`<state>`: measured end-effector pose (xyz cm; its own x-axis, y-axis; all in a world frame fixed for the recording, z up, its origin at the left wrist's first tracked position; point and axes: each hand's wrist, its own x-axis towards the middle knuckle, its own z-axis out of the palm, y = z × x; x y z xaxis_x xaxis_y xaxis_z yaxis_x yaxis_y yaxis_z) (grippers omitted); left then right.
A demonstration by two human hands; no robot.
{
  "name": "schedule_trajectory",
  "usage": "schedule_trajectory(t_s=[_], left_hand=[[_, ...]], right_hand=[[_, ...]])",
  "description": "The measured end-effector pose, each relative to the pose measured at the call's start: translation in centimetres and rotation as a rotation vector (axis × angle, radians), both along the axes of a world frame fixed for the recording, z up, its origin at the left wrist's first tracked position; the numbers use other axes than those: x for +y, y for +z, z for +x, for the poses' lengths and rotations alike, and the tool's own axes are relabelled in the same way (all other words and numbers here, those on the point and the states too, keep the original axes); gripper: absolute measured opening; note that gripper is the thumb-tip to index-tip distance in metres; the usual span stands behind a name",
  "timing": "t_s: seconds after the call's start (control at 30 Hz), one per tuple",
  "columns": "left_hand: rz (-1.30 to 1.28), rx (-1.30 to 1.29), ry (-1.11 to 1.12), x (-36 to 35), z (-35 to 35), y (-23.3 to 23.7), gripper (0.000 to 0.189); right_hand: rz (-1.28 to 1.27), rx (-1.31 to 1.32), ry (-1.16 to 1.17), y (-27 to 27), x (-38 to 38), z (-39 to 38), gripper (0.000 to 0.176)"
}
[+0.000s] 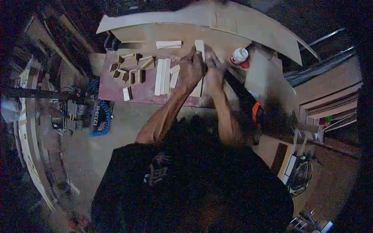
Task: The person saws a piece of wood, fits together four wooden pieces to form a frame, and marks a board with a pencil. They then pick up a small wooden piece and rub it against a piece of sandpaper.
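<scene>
A pale wooden strip (199, 44) stretches away from me on the reddish work table, its far end showing past my knuckles. My left hand (192, 66) is closed on it, with the fingers curled. Close beside it, my right hand (213, 70) is smeared by motion; its fingers cannot be made out clearly. A wider board (197, 91) shows below the hands. Left of them lie several long pale slats (162, 77) side by side and a short wood piece (175, 79). Farther left sits a group of small wooden blocks (132, 68).
A white bottle (238, 56) stands right of my hands. A black handsaw-like tool with an orange part (257, 110) lies at the right. Stacked slats (169, 44) and a large curved panel (155, 21) are at the back. A blue coiled hose (103, 124) hangs at the left.
</scene>
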<state>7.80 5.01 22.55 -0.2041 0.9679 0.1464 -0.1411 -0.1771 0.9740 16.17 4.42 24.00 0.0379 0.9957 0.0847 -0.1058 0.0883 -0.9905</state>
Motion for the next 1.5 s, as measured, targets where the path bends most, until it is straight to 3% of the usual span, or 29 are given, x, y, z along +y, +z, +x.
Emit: schedule_trajectory(t_s=[0.03,0.13,0.17,0.27,0.3,0.37,0.4,0.43,0.5,0.53,0.57,0.6,0.67,0.73,0.77,0.83,0.9,0.93,0.97,1.07,1.1,1.2,1.3,1.37,1.4,1.47,1.5], left_hand=[[0.045,0.107,0.131,1.7,0.1,-2.5,0.028],[0.141,0.388,0.315,3.5,-1.1,-0.5,0.029],[0.028,0.232,0.288,4.5,-1.3,-1.6,0.031],[0.147,0.538,0.313,4.1,-0.8,-3.7,0.032],[0.104,0.488,0.295,4.2,-0.7,-3.7,0.033],[0.028,0.381,0.269,4.8,-0.7,-3.4,0.034],[-0.022,0.327,0.25,4.5,-0.5,-3.5,0.035],[0.04,0.51,0.282,4.5,-0.7,-3.5,0.038],[-0.069,0.318,0.136,2.3,0.7,-3.3,0.039],[-0.082,0.286,0.101,1.1,1.3,-3.7,0.039],[-0.096,0.254,0.067,-0.1,2.0,-4.2,0.039],[-0.121,0.179,-0.014,-1.4,2.1,-3.3,0.039],[-0.176,0.027,-0.164,-3.4,1.8,-0.6,0.038],[-0.215,0.056,-0.01,-1.8,0.7,-4.3,0.038],[-0.288,-0.063,0.013,-1.7,0.4,-3.3,0.039],[-0.383,-0.159,-0.007,-1.9,-0.6,-1.0,0.039],[-0.384,-0.172,0.085,-0.5,-0.7,-2.3,0.039],[-0.38,-0.179,0.131,0.2,-0.6,-2.8,0.039],[-0.185,-0.077,0.187,-0.1,-0.4,-2.7,0.024],[-0.27,0.258,0.039,-2.0,0.5,-1.8,0.025],[-0.289,0.274,-0.022,-1.9,0.7,-2.6,0.024],[-0.293,0.155,-0.011,-1.7,1.1,-3.6,0.018],[-0.224,0.192,-0.009,-0.5,-0.8,-6.9,0.01],[-0.277,-0.015,-0.025,0.2,-1.5,-6.8,0.015],[-0.304,-0.118,-0.027,0.6,-1.8,-6.8,0.018],[-0.566,-0.873,-0.064,1.4,-2.8,-5.8,0.022],[-0.638,-0.943,-0.168,1.2,-3.2,-5.3,0.029]], right_hand=[[-0.029,0.029,0.012,0.6,0.3,0.2,0.047],[0.097,-0.146,-0.015,-2.0,-1.4,0.4,0.043],[0.104,-0.137,-0.036,-1.5,-2.1,0.1,0.04],[0.171,-0.12,-0.132,-0.3,-1.6,-0.7,0.036],[0.04,-0.195,-0.114,0.5,-2.5,-0.4,0.034],[0.261,-0.254,-0.349,-2.1,-2.8,-1.1,0.036],[0.192,-0.296,-0.292,-0.9,-3.7,-0.6,0.037],[0.125,-0.343,-0.232,0.3,-4.5,-0.1,0.039],[0.02,-0.212,-0.13,-5.5,0.5,2.2,0.046],[-0.056,-0.13,-0.115,-5.4,1.5,2.5,0.05],[-0.132,-0.047,-0.105,-5.2,2.5,2.7,0.053],[-0.237,0.046,-0.13,-0.7,2.7,2.7,0.053],[-0.248,0.14,-0.187,1.4,3.1,2.9,0.044],[0.016,0.118,-0.179,-1.9,5.2,4.1,0.031],[0.186,0.099,-0.137,-4.2,6.2,4.8,0.027],[0.372,-0.61,-0.198,-7.2,3.7,4.2,0.028],[0.381,-0.815,-0.183,-7.3,2.2,3.2,0.031],[0.303,-0.663,-0.141,-6.4,2.0,2.5,0.033],[0.222,-0.515,-0.098,-5.3,1.7,1.9,0.035],[-0.042,-0.063,0.012,-3.6,0.3,1.3,0.041],[0.077,0.113,0.115,-4.9,2.9,2.7,0.042],[0.089,-0.456,-0.061,-10.9,7.8,7.6,0.043],[0.187,-0.388,0.067,-9.9,4.6,7.0,0.042],[0.292,-0.516,0.122,-2.5,-0.3,2.6,0.039],[0.285,-0.515,0.145,-1.8,-1.9,1.9,0.038],[0.219,-0.448,0.193,-2.7,-4.1,1.2,0.036],[0.166,-0.448,0.198,-3.9,-4.0,1.6,0.036]])
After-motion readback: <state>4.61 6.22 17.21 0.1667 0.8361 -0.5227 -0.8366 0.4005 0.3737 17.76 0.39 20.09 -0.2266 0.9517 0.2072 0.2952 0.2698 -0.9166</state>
